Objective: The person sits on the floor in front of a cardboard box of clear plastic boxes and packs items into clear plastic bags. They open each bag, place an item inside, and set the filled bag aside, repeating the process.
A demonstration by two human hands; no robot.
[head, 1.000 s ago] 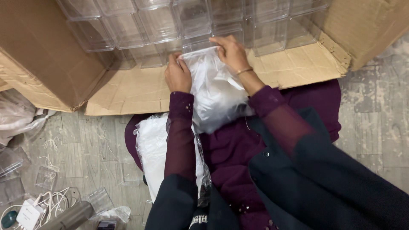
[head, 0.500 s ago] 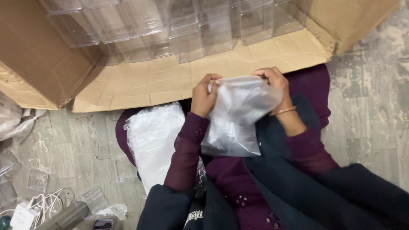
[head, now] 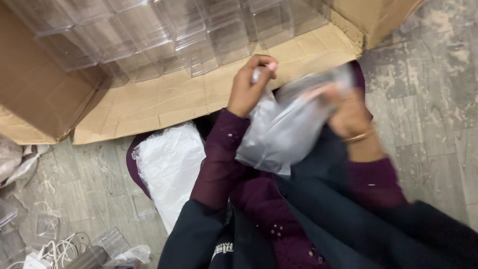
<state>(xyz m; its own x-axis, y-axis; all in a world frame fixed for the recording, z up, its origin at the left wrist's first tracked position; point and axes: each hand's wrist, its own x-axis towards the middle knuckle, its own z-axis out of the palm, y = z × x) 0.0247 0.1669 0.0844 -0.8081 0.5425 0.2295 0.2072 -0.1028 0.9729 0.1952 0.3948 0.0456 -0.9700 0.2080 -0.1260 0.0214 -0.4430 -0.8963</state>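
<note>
**Two hands hold a clear plastic bag over a lap**

A clear, crinkled plastic bag [head: 279, 132] hangs in front of the person's body, above the lap, held up at its top edge by both hands. The left hand [head: 249, 87] is raised at the bag's upper left corner, its fingers [head: 261, 65] closed in a pinch on the plastic. The right hand [head: 343, 107] grips the bag's upper right edge; it is blurred (so the exact finger hold cannot be made out), and a thin gold bangle [head: 359, 135] sits on its wrist. Both arms wear dark purple sleeves [head: 219, 164] under a dark outer garment.

Just left of the person's lap, a stack of white plastic bags [head: 169, 167] lies on purple cloth.

Beyond the hands, a large open cardboard box [head: 164, 99] lies on its side, its flap spread flat on the floor toward the person. Inside it, rows of clear plastic boxes [head: 164, 35] are stacked tightly together.

The floor [head: 428, 99] is grey and worn, with a wood-plank pattern. At the lower left corner lie loose clear plastic pieces [head: 112, 241], a coil of white cord [head: 57, 249] and more crumpled plastic wrapping [head: 15, 159] near the cardboard's edge.
</note>
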